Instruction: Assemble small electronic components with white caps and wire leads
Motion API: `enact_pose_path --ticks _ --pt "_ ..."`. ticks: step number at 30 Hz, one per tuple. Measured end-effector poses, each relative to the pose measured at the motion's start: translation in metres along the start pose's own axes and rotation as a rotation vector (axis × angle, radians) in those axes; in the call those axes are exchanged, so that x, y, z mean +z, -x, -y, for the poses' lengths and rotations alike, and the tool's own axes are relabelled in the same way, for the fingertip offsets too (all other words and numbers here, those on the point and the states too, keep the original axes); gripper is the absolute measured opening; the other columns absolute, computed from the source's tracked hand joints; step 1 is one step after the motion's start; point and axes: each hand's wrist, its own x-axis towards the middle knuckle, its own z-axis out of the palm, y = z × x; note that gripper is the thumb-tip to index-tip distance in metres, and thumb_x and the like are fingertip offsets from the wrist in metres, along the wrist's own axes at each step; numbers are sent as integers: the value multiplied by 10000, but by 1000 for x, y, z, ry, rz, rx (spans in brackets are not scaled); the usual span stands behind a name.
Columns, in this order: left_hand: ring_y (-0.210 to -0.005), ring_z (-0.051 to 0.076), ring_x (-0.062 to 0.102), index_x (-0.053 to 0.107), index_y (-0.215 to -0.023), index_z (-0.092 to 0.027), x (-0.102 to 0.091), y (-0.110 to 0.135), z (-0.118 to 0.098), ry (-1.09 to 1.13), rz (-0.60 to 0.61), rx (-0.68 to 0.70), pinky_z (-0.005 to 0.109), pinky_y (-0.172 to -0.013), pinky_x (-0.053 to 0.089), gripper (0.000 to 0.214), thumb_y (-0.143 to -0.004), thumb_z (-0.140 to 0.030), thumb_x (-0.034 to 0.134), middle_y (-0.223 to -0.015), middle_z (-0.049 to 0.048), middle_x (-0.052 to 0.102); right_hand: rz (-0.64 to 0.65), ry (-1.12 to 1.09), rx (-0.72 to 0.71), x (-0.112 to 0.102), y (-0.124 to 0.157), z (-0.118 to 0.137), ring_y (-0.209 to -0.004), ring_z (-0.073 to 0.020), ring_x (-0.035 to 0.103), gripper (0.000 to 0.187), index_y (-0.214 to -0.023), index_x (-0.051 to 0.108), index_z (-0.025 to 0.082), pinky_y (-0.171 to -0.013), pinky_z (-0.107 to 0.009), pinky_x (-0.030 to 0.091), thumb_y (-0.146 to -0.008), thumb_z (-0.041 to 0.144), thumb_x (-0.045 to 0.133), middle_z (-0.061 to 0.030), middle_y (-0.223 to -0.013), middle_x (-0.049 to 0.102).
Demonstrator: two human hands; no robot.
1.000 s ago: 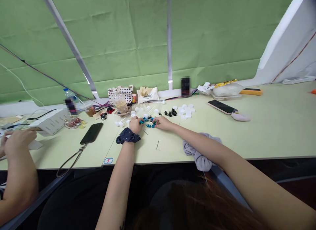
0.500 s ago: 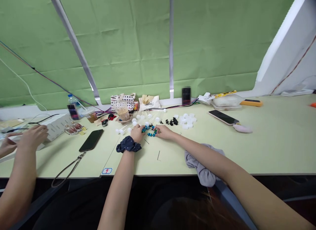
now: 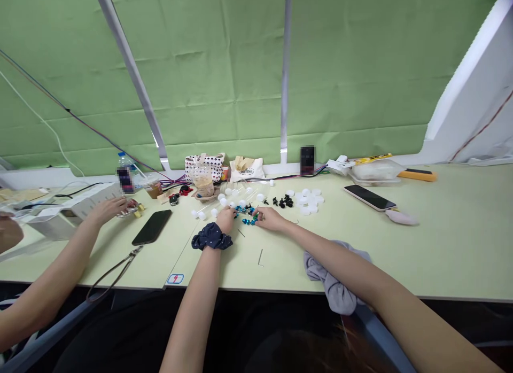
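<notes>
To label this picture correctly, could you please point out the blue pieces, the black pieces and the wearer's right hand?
Blue pieces (image 3: 246, 222): head view, body of one piece.
Black pieces (image 3: 288, 203): head view, one piece in the cluster.
Right hand (image 3: 272, 219): head view, back of the hand.

On the surface (image 3: 460, 218), small parts (image 3: 246, 222) between left grip (image 3: 226, 220) and right grip (image 3: 272, 219), close to both. Behind left grip and off to its left, tubes (image 3: 208, 207); behind these, a cup (image 3: 204, 187), then a bag (image 3: 217, 165). Behind right grip, a cluster of screws (image 3: 284, 202), with loose lids (image 3: 308, 201) to their right. In front of both grips, roughly midway sideways, a hex key (image 3: 260, 257). Well right of right grip, a phone (image 3: 371, 197); behind that, a container (image 3: 377, 171). Well left of left grip, a second phone (image 3: 152, 227) and, farther left, a carton (image 3: 56, 225).
</notes>
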Motion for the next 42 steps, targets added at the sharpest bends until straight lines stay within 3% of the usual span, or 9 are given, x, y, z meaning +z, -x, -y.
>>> enact_pose_path --ticks 5,9,14,17,20,24,26,31,42 --pt "-848 226 616 693 -892 -156 -3 3 3 184 -106 -7 328 -797 448 245 -830 -221 465 -894 107 686 -20 -16 19 0 1 0 -691 -118 547 287 -971 599 157 -641 -220 390 -690 169 659 1 -755 617" --pt "-704 198 624 685 -936 -157 -8 3 5 525 -221 -79 307 -664 469 290 -811 -358 517 -857 89 693 -86 -61 79 -1 0 0 -670 -115 548 239 -923 584 155 -596 -207 394 -693 173 650 -1 -738 615" --pt "-679 146 617 650 -1040 -128 -10 0 -1 1083 -127 -115 271 -631 482 548 -695 -553 621 -931 100 680 -100 -253 259 -6 -5 1 -516 -92 554 59 -838 567 141 -515 -200 431 -803 146 521 -4 -641 603" --pt "-723 141 618 644 -1064 -125 -11 2 -8 1224 1 -105 272 -675 486 607 -618 -533 704 -957 106 679 -117 -342 207 -9 -5 4 -527 -104 598 155 -809 583 140 -588 -217 487 -848 107 437 9 -544 584" --pt "-735 144 626 641 -1075 -121 -12 4 -15 1282 111 -80 289 -711 488 621 -586 -487 749 -974 118 679 -150 -426 108 -10 -4 8 -565 -116 629 165 -780 590 139 -639 -240 519 -852 116 443 5 -553 601" --pt "-733 145 632 641 -1069 -114 -11 6 -19 1299 178 -48 301 -725 488 605 -586 -457 762 -993 126 678 -80 -559 43 -9 -4 13 -609 -129 646 114 -799 597 137 -543 -232 525 -841 182 501 -35 -720 654" --pt "-720 142 630 646 -1056 -114 -10 6 -21 1299 203 -39 298 -716 488 591 -580 -442 771 -978 119 683 -61 -547 32 -8 -4 14 -594 -127 640 116 -801 607 139 -542 -226 524 -837 206 519 -31 -684 652" --pt "-691 146 630 654 -1027 -113 -7 6 -24 1284 242 -8 304 -700 491 553 -573 -399 786 -893 98 696 -31 -482 81 -8 -1 17 -461 -113 581 149 -717 614 133 -510 -211 497 -816 203 527 -5 -492 597" --pt "-722 172 638 676 -981 -107 -8 7 -27 1207 241 37 334 -723 500 509 -582 -407 776 -831 86 702 48 -557 152 -11 0 17 -401 -61 423 166 -622 628 108 -441 -178 349 -745 183 545 23 -429 515"
